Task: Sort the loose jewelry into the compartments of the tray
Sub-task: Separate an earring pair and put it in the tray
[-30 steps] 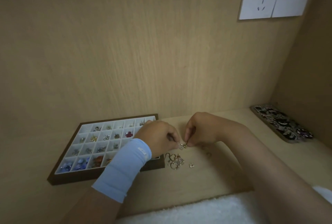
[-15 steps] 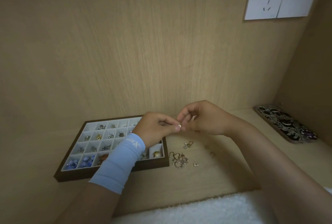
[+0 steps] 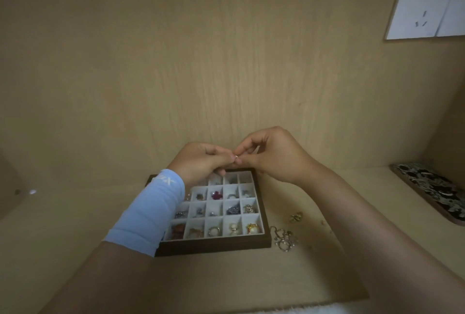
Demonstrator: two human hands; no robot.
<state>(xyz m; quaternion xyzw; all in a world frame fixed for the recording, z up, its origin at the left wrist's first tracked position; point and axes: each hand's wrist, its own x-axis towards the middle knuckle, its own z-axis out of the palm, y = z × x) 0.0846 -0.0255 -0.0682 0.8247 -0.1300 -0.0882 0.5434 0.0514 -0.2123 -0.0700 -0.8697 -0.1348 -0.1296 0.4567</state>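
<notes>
The left hand (image 3: 201, 160) and right hand (image 3: 271, 155) both pinch a tiny glinting metal piece (image 3: 236, 156) between curled fingertips, above the far rim of the dark-framed tray (image 3: 214, 247) with its white square compartments. Tangled gold loose jewelry (image 3: 284, 239) lies just beside the tray's right edge on the pale wood-grain desk (image 3: 251, 278).

Pale wood-grain back panel (image 3: 176, 62), white rectangular plastic socket plate (image 3: 427, 6) at its upper right, matching pale wooden desktop (image 3: 226, 281) below the plate, dim warm light
</notes>
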